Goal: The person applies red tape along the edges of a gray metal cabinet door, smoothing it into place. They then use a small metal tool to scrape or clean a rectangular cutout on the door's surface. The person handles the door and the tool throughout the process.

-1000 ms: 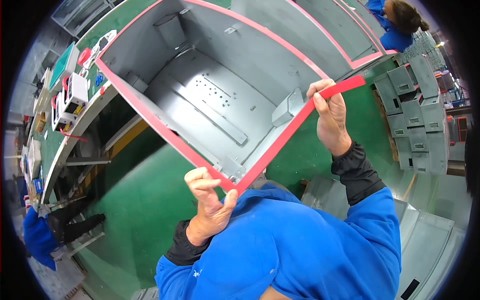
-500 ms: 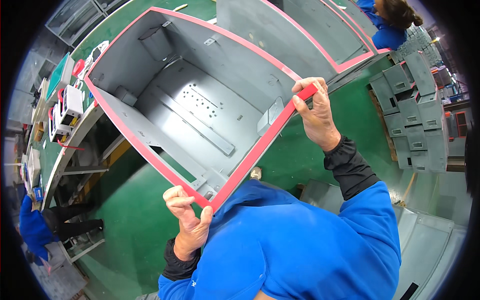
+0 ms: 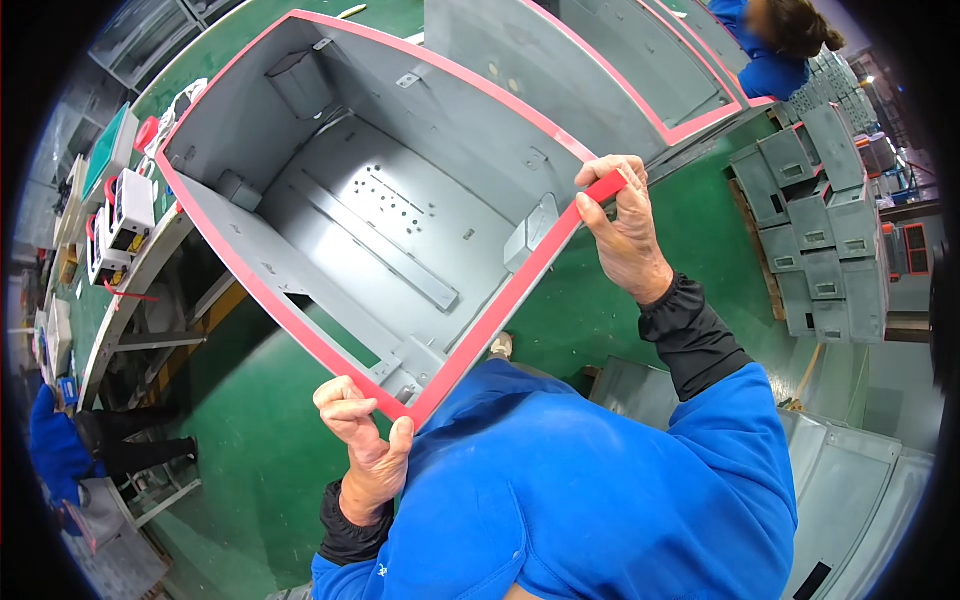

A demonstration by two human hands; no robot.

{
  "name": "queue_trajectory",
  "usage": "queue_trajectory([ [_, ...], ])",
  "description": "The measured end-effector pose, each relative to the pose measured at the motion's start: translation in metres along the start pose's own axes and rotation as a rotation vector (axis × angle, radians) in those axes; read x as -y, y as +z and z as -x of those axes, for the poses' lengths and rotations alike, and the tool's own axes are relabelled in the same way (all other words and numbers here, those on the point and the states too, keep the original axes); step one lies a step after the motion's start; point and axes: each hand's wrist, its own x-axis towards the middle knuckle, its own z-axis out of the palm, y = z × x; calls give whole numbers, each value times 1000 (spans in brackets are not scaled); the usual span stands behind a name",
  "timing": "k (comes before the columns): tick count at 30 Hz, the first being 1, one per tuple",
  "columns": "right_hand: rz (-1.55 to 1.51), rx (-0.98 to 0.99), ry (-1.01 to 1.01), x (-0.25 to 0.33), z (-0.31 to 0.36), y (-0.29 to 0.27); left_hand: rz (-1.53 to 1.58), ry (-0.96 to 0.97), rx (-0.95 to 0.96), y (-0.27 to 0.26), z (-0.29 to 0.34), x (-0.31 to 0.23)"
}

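A large grey sheet-metal box [image 3: 421, 268] lies open side up in front of me, tilted in the view, with pink-red tape [image 3: 505, 305] along its rim. Holes, a long rail and small brackets show on its inside. My left hand [image 3: 368, 445] grips the rim at the near left corner, thumb on the near edge and fingers curled over the side. At the near right corner my right hand [image 3: 630, 230] clasps the rim between thumb and fingers. What supports the box underneath is mostly hidden.
Another taped metal box [image 3: 545, 70] stands beside it at the far right, near a person in blue [image 3: 775, 75]. Stacked grey boxes [image 3: 825, 240] sit on the right. A curved workbench [image 3: 110, 330] with white devices [image 3: 130, 212] runs along the left; another person [image 3: 65, 445] is beyond.
The whole view has shifted slightly, so the box, hands and surroundings appear a little further left. Both hands keep their hold on the rim.
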Motion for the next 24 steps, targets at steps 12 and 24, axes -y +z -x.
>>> queue_trajectory([
  [12, 21, 14, 4, -2, 1, 1, 10, -5, -12, 1, 0, 0],
  [24, -229, -19, 24, -13, -7, -10, -14, 66, -6, 4, -2, 4],
])
